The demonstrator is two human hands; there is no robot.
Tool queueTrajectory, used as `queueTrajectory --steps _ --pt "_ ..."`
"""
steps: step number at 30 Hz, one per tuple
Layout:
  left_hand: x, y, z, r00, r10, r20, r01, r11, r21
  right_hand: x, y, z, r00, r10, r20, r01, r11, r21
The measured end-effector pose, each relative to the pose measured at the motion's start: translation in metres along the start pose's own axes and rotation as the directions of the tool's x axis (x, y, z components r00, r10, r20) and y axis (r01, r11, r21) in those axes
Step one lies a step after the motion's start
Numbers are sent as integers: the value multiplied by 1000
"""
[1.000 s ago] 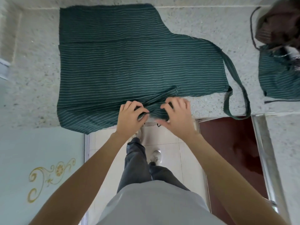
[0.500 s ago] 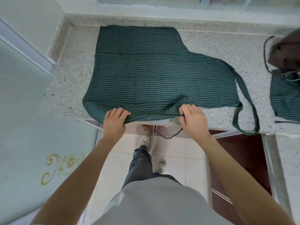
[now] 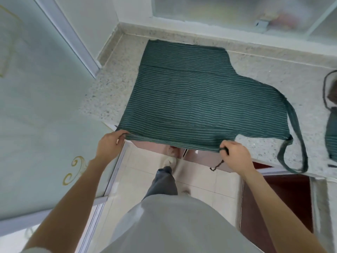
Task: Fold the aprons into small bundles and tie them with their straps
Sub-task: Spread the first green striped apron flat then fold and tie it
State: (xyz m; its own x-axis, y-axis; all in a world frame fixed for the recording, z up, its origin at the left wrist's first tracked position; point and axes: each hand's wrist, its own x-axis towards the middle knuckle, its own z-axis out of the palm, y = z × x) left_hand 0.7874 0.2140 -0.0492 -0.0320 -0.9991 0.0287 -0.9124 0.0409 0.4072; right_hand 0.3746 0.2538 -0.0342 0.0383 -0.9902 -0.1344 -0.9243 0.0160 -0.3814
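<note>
A dark green apron (image 3: 191, 99) with thin white stripes lies spread flat on the speckled stone counter (image 3: 113, 92). Its near edge hangs just past the counter's front. My left hand (image 3: 109, 143) pinches that edge at its left corner. My right hand (image 3: 235, 156) grips the same edge farther right, together with a thin dark strap (image 3: 217, 166) that dangles below it. The apron's wide neck loop (image 3: 299, 143) trails over the counter to the right.
More striped aprons (image 3: 331, 137) and a dark cord (image 3: 325, 88) lie at the right edge of the counter. A pale cabinet panel (image 3: 36, 125) stands at the left, a frosted window (image 3: 237, 13) at the back. Tiled floor and my legs are below.
My hands have slid apart along the apron's near edge, from its middle out to the left corner and the right side. The view has tilted up and shifted.
</note>
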Motion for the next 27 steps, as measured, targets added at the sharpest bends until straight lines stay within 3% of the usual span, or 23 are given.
queueTrajectory --steps 2,6,9,17,24,27 --pt "13 3 -1 999 -34 -30 35 998 56 9 1 -8 996 81 -37 -76 990 122" --pt "61 19 -13 996 -10 -88 13 999 36 39 4 -27 983 132 -131 -91 955 284" --pt "121 29 -27 990 69 -123 -62 996 56 89 6 -48 961 194 -195 -111 922 371" --pt "291 52 -59 939 315 -136 -302 947 109 236 7 -108 921 229 -314 -130 942 308" --pt "417 63 -52 956 250 -152 -221 958 184 357 4 -141 864 290 -411 -205 949 239" --pt "465 63 -33 962 251 -106 -221 947 233 407 9 -140 860 342 -378 -279 936 213"
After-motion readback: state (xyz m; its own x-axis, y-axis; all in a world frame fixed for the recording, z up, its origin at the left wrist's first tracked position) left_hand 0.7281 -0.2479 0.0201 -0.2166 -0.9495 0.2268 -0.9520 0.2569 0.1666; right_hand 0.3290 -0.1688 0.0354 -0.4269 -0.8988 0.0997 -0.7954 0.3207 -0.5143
